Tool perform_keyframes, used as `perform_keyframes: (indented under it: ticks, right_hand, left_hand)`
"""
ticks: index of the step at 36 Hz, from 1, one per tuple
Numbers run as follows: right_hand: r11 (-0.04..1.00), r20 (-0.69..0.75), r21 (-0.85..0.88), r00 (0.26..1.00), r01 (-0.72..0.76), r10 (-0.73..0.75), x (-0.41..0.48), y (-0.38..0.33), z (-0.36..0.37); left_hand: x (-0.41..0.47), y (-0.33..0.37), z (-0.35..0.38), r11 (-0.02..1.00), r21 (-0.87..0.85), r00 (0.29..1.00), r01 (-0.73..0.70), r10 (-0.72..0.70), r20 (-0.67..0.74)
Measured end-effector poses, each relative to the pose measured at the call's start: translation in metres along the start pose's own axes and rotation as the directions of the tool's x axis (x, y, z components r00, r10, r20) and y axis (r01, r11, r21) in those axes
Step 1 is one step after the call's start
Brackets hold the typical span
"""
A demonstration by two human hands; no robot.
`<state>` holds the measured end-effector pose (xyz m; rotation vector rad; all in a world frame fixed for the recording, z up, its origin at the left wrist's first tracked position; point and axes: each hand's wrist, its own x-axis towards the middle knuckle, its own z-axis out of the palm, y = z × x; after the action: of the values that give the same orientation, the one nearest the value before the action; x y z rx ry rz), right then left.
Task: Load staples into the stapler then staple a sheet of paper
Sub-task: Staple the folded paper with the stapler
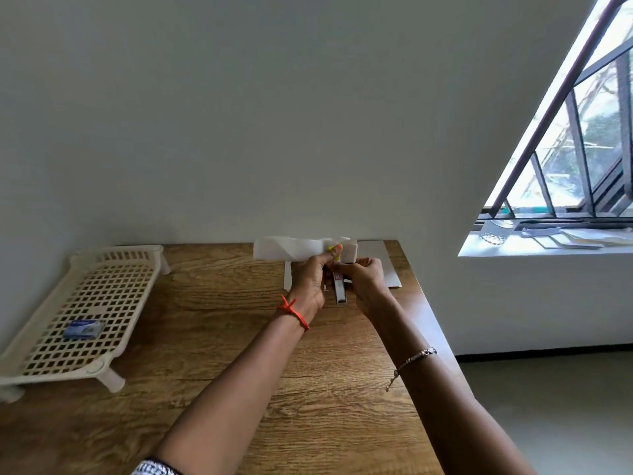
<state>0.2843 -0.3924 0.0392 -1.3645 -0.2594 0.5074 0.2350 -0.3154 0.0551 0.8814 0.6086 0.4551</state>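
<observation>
A small metal stapler (339, 292) with a red label hangs between my two hands above the far part of the wooden table (212, 337). My left hand (310, 282) grips a crumpled white sheet of paper (291, 249) at its right end, thumb on top. My right hand (367, 275) is closed on the stapler's front end, right where the paper meets it. More white paper (388, 265) lies flat on the table under the hands. A blue staple box (83, 329) lies in the white tray at the left.
A white perforated plastic tray (51, 344) on short legs stands at the table's left. The wall runs along the table's far edge. The table's right edge drops to the floor. A window sill (548, 243) with papers is at the right.
</observation>
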Motion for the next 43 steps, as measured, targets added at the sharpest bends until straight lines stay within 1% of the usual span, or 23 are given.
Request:
perform_keyframes:
  ticks: [2,5,9,13,14,17,22,25,30,32,36,40,43]
  right_hand:
    - [1.0,0.012,0.006,1.0,0.003,-0.003,0.001,0.001,0.001]
    - [1.0,0.043,0.019,0.999,-0.019,0.018,0.004,0.001,0.002]
    - [0.998,0.084,0.011,0.995,-0.062,0.061,0.009,-0.001,0.002]
    - [0.996,0.099,0.025,0.992,-0.082,0.079,0.015,0.0,0.003]
    - [0.996,0.106,0.025,0.991,-0.086,0.083,0.016,0.0,0.003]
    - [0.993,0.143,0.053,0.985,-0.109,0.101,0.018,0.002,0.004]
    - [0.975,0.26,0.133,0.956,-0.175,0.136,0.017,0.004,0.007]
    - [0.974,0.266,0.156,0.957,-0.165,0.119,0.019,0.008,0.009]
    - [0.989,0.237,0.093,0.968,-0.111,0.086,0.021,0.007,0.013]
    - [0.991,0.242,0.094,0.968,-0.091,0.066,0.021,0.005,0.016]
    - [0.974,0.269,0.205,0.962,-0.094,0.036,0.019,0.002,0.019]
    - [0.944,0.27,0.286,0.959,-0.164,0.085,0.019,0.003,0.019]
    - [0.926,0.218,0.34,0.971,-0.166,0.094,0.02,0.005,0.022]
  left_hand:
    - [0.002,0.001,-0.003,0.998,0.06,1.0,0.0,-0.001,0.011]
    - [0.005,0.004,-0.008,0.989,0.147,0.996,0.026,-0.039,0.084]
    - [0.01,0.01,-0.016,0.995,0.09,0.984,0.052,-0.067,0.166]
    - [0.014,0.016,-0.02,0.993,-0.092,0.994,0.069,-0.061,0.086]
    - [0.016,0.017,-0.02,0.991,-0.116,0.996,0.062,-0.054,0.067]
    - [0.019,0.021,-0.02,0.992,-0.121,0.998,0.046,-0.041,0.049]
    - [0.02,0.025,-0.022,0.993,-0.12,1.0,0.02,-0.018,0.02]
    - [0.022,0.024,-0.023,0.991,-0.132,1.0,0.022,-0.023,-0.009]
    - [0.024,0.026,-0.029,0.978,-0.207,0.998,0.024,-0.037,-0.057]
    - [0.023,0.028,-0.029,0.977,-0.215,0.998,0.014,-0.027,-0.061]
    - [0.024,0.036,-0.028,0.964,-0.267,0.996,0.013,-0.035,-0.076]
    - [0.024,0.041,-0.031,0.952,-0.307,0.994,0.001,-0.036,-0.107]
    - [0.024,0.042,-0.033,0.954,-0.301,0.993,0.001,-0.036,-0.109]
